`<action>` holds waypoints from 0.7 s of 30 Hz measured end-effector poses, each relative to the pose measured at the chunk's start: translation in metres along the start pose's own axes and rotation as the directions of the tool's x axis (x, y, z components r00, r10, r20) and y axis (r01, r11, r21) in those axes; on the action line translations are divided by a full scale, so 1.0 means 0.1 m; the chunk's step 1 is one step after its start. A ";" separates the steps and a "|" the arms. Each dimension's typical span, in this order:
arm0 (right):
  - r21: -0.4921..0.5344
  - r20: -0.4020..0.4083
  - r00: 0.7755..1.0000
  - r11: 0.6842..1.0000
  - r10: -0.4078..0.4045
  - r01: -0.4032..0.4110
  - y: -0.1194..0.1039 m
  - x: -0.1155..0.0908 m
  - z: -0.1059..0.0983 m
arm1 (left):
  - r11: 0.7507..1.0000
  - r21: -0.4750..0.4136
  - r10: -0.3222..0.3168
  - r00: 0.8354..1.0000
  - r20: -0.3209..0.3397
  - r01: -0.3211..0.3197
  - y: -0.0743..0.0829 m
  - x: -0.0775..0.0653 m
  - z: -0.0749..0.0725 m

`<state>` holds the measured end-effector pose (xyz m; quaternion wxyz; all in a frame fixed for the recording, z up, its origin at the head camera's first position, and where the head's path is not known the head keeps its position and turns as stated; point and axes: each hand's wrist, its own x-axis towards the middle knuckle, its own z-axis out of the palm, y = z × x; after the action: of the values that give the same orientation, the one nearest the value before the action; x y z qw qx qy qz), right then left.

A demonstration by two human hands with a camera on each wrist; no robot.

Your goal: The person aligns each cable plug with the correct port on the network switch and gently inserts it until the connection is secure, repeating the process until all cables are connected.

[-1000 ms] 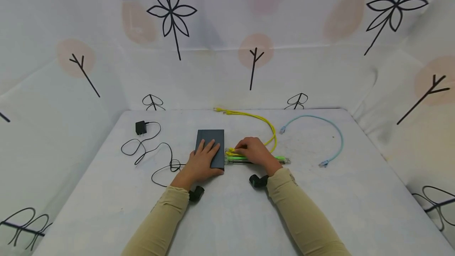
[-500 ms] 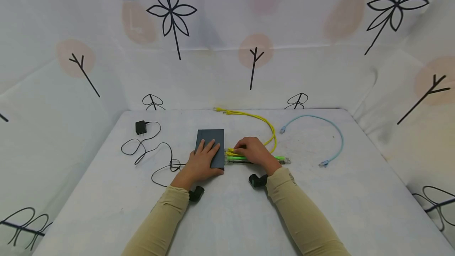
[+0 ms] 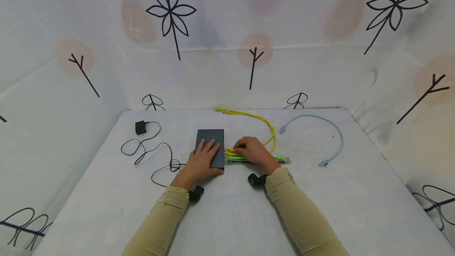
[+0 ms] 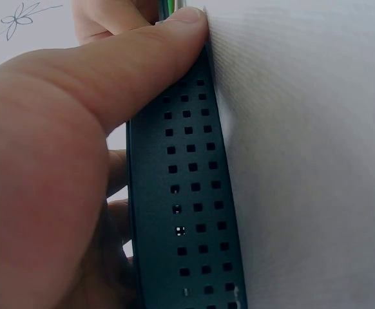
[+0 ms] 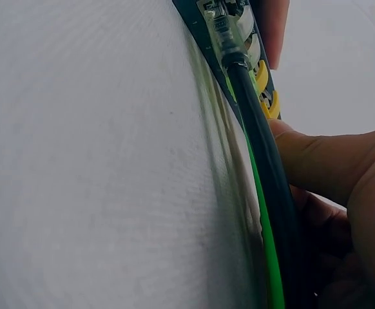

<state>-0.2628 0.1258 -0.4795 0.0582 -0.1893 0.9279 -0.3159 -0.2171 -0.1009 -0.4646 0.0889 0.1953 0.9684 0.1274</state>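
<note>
In the head view my left hand (image 3: 202,165) holds a dark, flat network switch (image 3: 210,139). Its fingers spread over the top, and the thumb lies against the vented side (image 4: 194,187) in the left wrist view. Right of the switch, my right hand (image 3: 254,151) pinches a yellow network cable (image 3: 230,152) close to its ports. Green cables (image 3: 281,157) and a black cable (image 5: 261,135) run beside it, the black one's clear plug in a port. Yellow plugs (image 5: 263,76) sit at the ports too; how far in they are is hidden.
A black power adapter (image 3: 140,127) with a tangled thin cord (image 3: 143,152) lies to the left. The yellow cables' far ends (image 3: 222,110) reach the back edge. A light blue cable (image 3: 342,137) curves at the right. Printed fabric walls enclose the white table (image 3: 227,216).
Almost nothing differs. The right wrist has shifted very slightly left, while the left hand and the switch stay put.
</note>
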 end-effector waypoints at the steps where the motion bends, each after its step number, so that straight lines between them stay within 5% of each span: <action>1: 0.001 0.001 1.000 1.000 -0.001 0.001 0.00 0.00 0.00 | 1.000 -0.001 0.000 1.000 0.000 0.000 0.00 0.00 0.00; 21: 0.000 0.018 1.000 1.000 -0.017 0.017 -0.05 0.04 0.01 | 1.000 0.005 0.002 1.000 0.012 -0.002 -0.02 0.01 0.00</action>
<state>-0.2649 0.1200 -0.4778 0.0637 -0.2000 0.9258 -0.3145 -0.2192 -0.1023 -0.4657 0.0940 0.1973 0.9679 0.1241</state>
